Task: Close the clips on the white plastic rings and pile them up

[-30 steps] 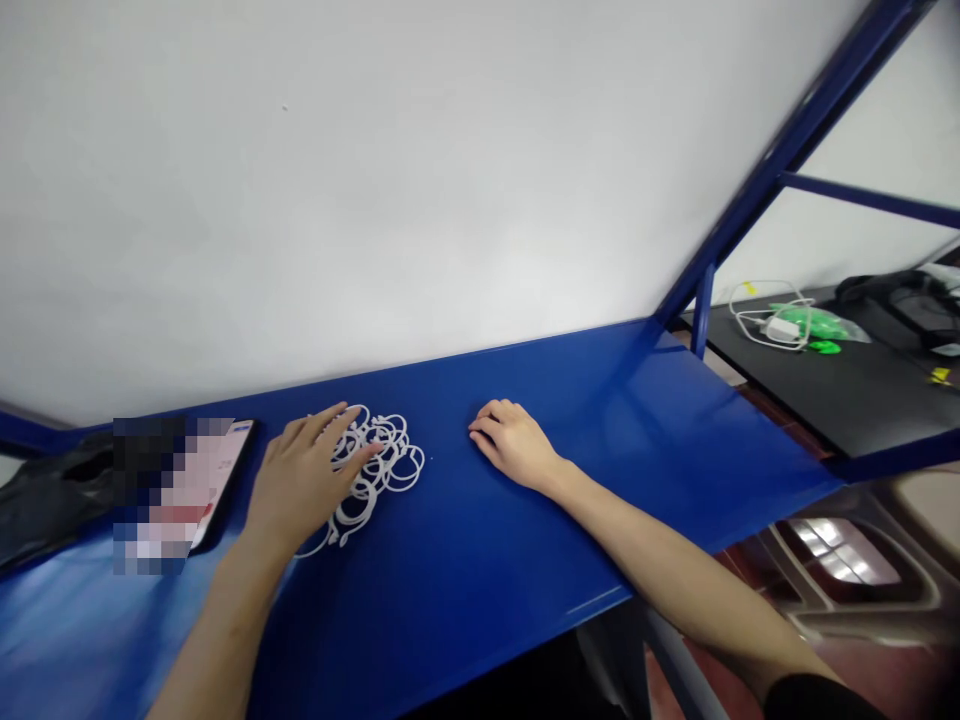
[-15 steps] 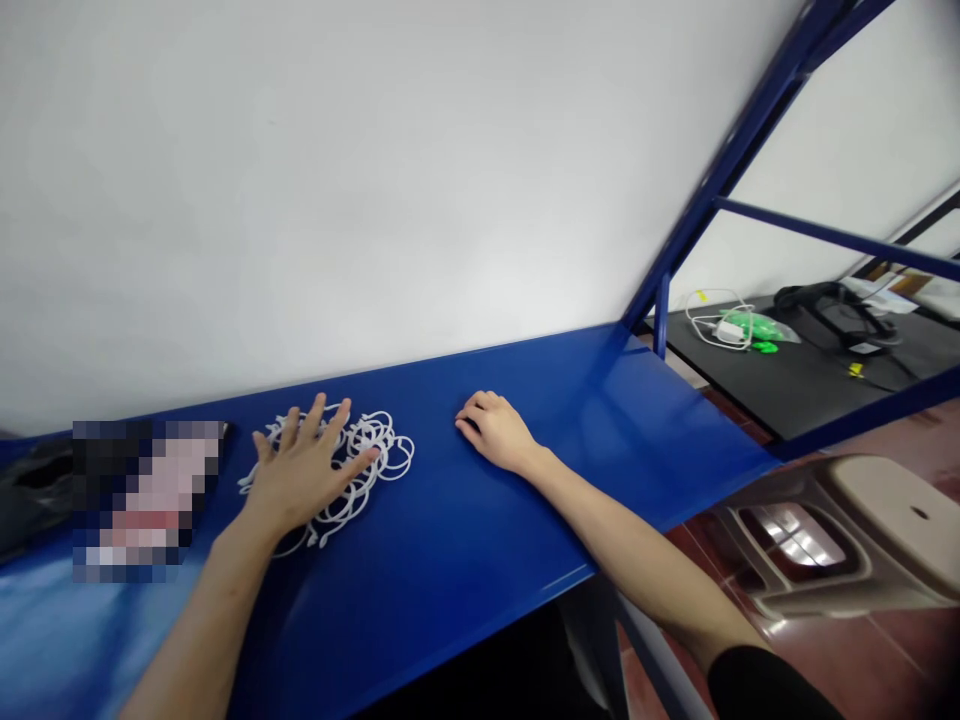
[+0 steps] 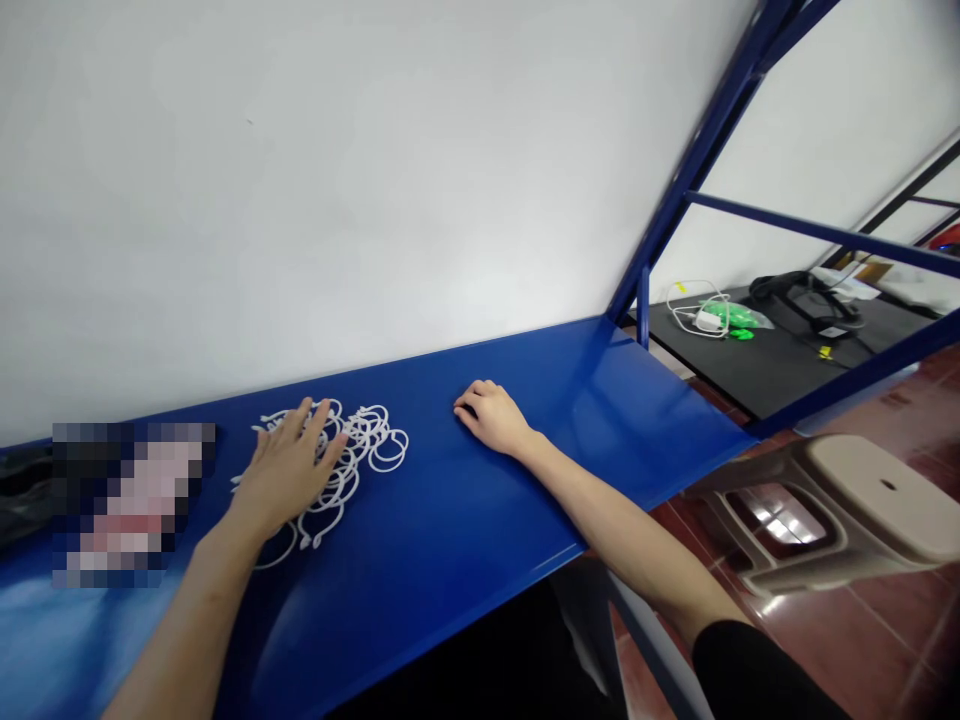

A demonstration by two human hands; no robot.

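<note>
A heap of several white plastic rings [image 3: 367, 445] lies on the blue shelf [image 3: 480, 510] near the wall. My left hand [image 3: 289, 465] rests flat on the left part of the heap, fingers stretched out and pointing towards the wall. My right hand [image 3: 491, 415] lies on the bare shelf to the right of the rings, knuckles up and fingers curled under, with nothing visible in it.
A blurred phone-like object [image 3: 127, 500] lies left of the rings, with a dark bag [image 3: 19, 490] beyond it. At the right, a black table [image 3: 780, 365] carries a white cable, green items and dark gear. A beige plastic stool [image 3: 847, 500] stands on the red floor.
My left hand has slid leftward over the rings, spreading the heap flatter. The right hand has stayed put. The view has swung to the right.
</note>
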